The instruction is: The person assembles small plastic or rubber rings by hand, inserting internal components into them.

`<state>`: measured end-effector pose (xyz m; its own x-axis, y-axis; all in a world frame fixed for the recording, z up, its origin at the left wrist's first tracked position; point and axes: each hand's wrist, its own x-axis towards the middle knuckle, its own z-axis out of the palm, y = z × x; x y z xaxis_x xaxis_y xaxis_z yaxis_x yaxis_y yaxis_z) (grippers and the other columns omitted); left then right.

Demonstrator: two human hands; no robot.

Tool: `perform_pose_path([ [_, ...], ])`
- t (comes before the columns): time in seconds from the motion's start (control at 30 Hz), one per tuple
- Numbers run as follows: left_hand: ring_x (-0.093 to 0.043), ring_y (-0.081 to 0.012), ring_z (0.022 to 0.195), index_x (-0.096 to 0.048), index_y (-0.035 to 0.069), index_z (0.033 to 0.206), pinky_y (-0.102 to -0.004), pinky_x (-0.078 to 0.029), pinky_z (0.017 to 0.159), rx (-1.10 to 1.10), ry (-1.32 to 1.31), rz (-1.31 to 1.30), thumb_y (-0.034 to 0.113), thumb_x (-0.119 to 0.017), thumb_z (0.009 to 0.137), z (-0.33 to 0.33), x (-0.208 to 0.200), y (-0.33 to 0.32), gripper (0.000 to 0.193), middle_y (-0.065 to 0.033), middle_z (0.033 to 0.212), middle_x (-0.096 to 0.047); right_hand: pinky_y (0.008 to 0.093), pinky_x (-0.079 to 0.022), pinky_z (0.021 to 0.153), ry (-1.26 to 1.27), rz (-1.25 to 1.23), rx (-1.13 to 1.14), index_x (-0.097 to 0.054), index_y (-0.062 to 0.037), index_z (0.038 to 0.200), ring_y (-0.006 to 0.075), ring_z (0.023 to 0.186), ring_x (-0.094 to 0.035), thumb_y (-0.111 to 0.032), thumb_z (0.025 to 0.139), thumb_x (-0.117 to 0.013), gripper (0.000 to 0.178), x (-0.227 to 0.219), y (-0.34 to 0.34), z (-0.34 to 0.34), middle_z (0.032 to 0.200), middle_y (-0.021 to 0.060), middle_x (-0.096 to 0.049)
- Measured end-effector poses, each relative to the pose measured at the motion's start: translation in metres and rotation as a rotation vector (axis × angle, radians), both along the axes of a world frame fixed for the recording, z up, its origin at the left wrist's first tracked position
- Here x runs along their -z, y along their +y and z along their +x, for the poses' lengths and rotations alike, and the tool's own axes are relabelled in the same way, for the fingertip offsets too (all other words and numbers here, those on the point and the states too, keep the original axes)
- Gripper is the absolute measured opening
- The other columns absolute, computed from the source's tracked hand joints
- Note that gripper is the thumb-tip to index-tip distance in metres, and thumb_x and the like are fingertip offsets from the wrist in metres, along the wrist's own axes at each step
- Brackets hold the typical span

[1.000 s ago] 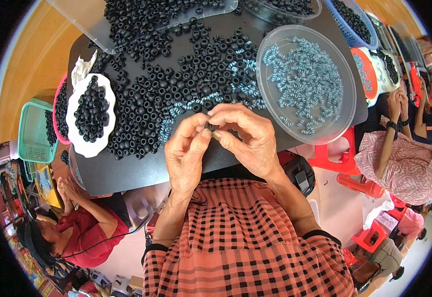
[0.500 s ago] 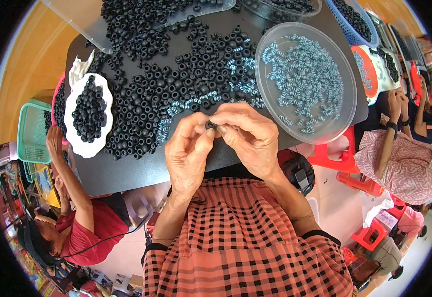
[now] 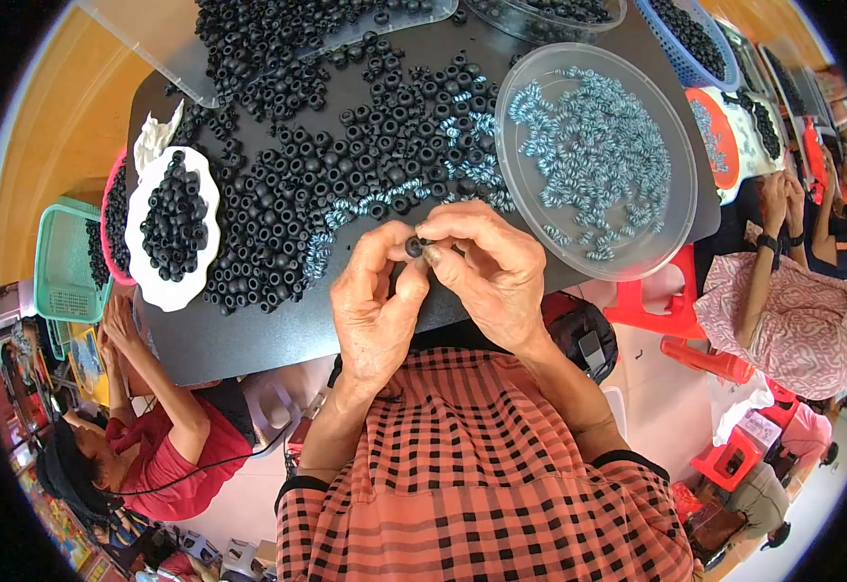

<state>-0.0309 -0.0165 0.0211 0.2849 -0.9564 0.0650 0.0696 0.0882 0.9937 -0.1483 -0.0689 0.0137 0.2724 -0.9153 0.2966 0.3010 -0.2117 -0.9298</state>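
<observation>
Between the fingertips of both hands, above the table's near edge, is a small black round piece with a hole (image 3: 414, 247). My left hand (image 3: 378, 303) pinches it from the left with thumb and forefinger. From the right, my right hand (image 3: 493, 274) closes its thumb and fingers on the same piece. Just beyond my hands spreads a heap of black ring-like pieces (image 3: 297, 189), with small bluish metal coil springs (image 3: 377, 201) along its near side. Right of my right hand, a round clear plastic lid or tray (image 3: 677, 228) holds many more springs.
A white scalloped plate (image 3: 166, 294) of black pieces stands at the left. Farther back are a clear bin (image 3: 147, 48) and a blue basket (image 3: 731, 63). A co-worker in a red shirt (image 3: 200, 441) sits at left, and others sit at right beyond a red stool (image 3: 671, 310).
My left thumb and fingers have shifted slightly around the black piece, leaving its hole more visible. The co-worker at left has lowered an arm from the pink tray, bringing both hands together.
</observation>
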Motion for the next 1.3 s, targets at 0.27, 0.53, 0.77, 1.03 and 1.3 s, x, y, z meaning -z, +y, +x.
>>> perform_pose_path([
  [0.27, -0.049, -0.0051, 0.083, -0.058, -0.003, 0.105, -0.0181, -0.042, 0.072, -0.043, -0.041, 0.009, -0.009, -0.058, 0.083, 0.001, 0.004, 0.002, 0.023, -0.0004, 0.096, -0.056, 0.0237, -0.049, 0.069, 0.105, -0.069, 0.017, -0.068, -0.0005, 0.096, 0.0122, 0.081, -0.06, 0.011, 0.079, -0.063, 0.022, -0.001, -0.001, -0.001, 0.097, 0.0083, -0.063],
  [0.53, -0.05, -0.0036, 0.079, -0.059, -0.002, 0.106, -0.0183, -0.042, 0.065, -0.066, -0.115, -0.008, -0.008, -0.06, 0.084, 0.0, -0.002, 0.004, 0.022, -0.0009, 0.086, -0.059, 0.0248, -0.048, 0.073, 0.097, -0.044, -0.052, -0.066, 0.0033, 0.102, 0.0154, 0.088, -0.058, 0.007, 0.084, -0.063, 0.019, -0.001, 0.0, -0.005, 0.102, 0.0124, -0.06],
  [0.77, -0.048, -0.0025, 0.076, -0.059, -0.001, 0.106, -0.0176, -0.04, 0.067, -0.034, 0.015, -0.026, -0.006, -0.06, 0.086, 0.002, -0.001, 0.003, 0.02, 0.0023, 0.08, -0.057, 0.0246, -0.05, 0.073, 0.13, -0.06, -0.051, -0.065, 0.003, 0.103, 0.0144, 0.087, -0.058, 0.006, 0.085, -0.062, 0.018, -0.002, -0.001, -0.005, 0.102, 0.0124, -0.06],
  [1.03, -0.054, -0.0051, 0.079, -0.054, -0.002, 0.111, -0.0193, -0.045, 0.074, 0.122, 0.242, 0.002, -0.006, -0.056, 0.089, 0.01, 0.001, 0.004, 0.023, 0.0011, 0.084, -0.059, 0.0233, -0.052, 0.068, 0.107, -0.058, -0.034, -0.064, 0.0039, 0.1, 0.0135, 0.083, -0.059, 0.007, 0.085, -0.061, 0.016, 0.001, 0.001, -0.003, 0.102, 0.0126, -0.06],
  [1.3, -0.054, -0.0058, 0.078, -0.054, -0.002, 0.11, -0.0202, -0.045, 0.072, 0.134, 0.202, -0.003, 0.0, -0.056, 0.091, 0.012, -0.001, 0.005, 0.019, 0.0004, 0.084, -0.059, 0.0233, -0.052, 0.068, 0.054, -0.015, -0.054, -0.063, 0.0037, 0.101, 0.012, 0.081, -0.059, 0.008, 0.085, -0.06, 0.017, -0.002, 0.002, -0.002, 0.1, 0.0122, -0.061],
])
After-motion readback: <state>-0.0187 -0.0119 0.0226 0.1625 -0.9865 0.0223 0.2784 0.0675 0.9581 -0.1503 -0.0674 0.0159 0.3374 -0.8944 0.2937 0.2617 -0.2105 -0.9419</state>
